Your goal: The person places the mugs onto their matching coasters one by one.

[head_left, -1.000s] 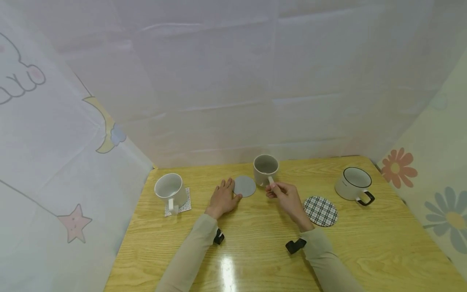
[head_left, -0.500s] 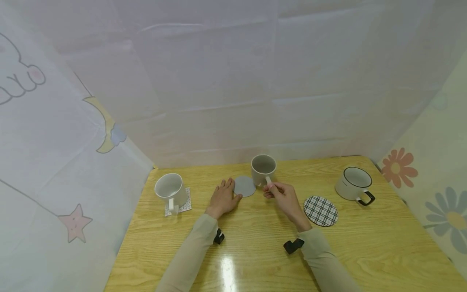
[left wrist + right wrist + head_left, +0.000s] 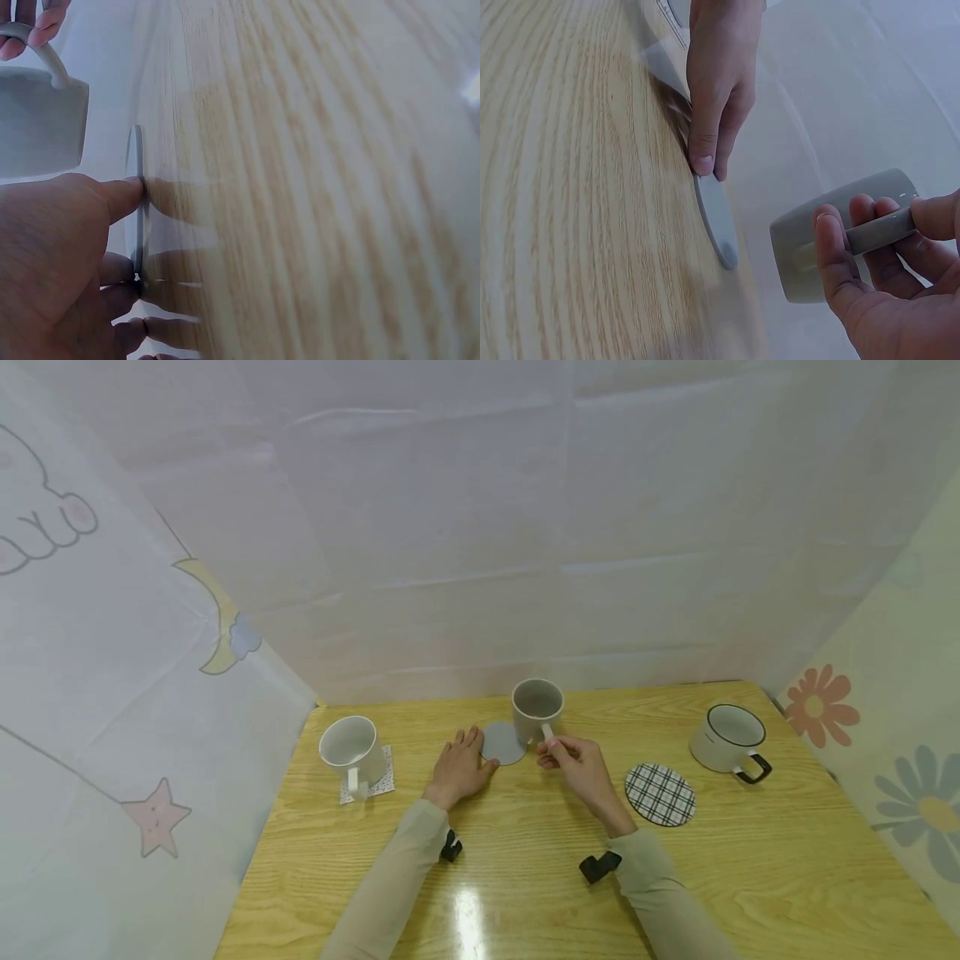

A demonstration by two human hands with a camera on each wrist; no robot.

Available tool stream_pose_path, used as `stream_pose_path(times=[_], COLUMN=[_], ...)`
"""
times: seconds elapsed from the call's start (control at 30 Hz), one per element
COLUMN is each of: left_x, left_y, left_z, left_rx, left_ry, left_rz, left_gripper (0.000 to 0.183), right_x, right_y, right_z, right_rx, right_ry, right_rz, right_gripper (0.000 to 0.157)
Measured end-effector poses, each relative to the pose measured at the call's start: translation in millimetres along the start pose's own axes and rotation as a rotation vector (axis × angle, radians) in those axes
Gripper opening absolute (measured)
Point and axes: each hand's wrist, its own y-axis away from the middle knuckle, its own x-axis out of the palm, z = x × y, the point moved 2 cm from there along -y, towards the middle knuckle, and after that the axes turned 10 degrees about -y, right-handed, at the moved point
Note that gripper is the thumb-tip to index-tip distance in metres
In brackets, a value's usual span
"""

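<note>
Grey mug (image 3: pixel 531 725), roughly upright, held just above the wooden table (image 3: pixel 525 868), beside the round grey coaster (image 3: pixel 503 743); right hand (image 3: pixel 581 771) pinching its handle (image 3: pixel 882 231) between thumb and fingers. Contents hard to make out. Left hand (image 3: pixel 457 768) at the coaster's left edge, fingers spread, thumb touching the disc. Far left: white mug (image 3: pixel 366 762) on a speckled square coaster (image 3: pixel 386 779). Right: plaid coaster (image 3: pixel 660 795), black-rimmed mug (image 3: pixel 716 748) beyond, directly on the wood.

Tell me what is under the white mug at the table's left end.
A white, dark-speckled square coaster; its right and near sides show. The mug covers the rest, so that cannot be seen.
</note>
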Motion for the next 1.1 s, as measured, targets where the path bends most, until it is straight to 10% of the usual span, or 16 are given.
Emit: stream_pose_path(times=[1.1], left_x=[1.8], left_y=[0.4], left_z=[-0.4], left_rx=[-0.007], left_ry=[0.014], left_rz=[0.012], left_gripper=[0.076], right_x=[17.2], right_y=[-2.8], right_z=[-0.1], right_rx=[0.015], right_ry=[-0.007], right_rz=[0.034], right_gripper=[0.031])
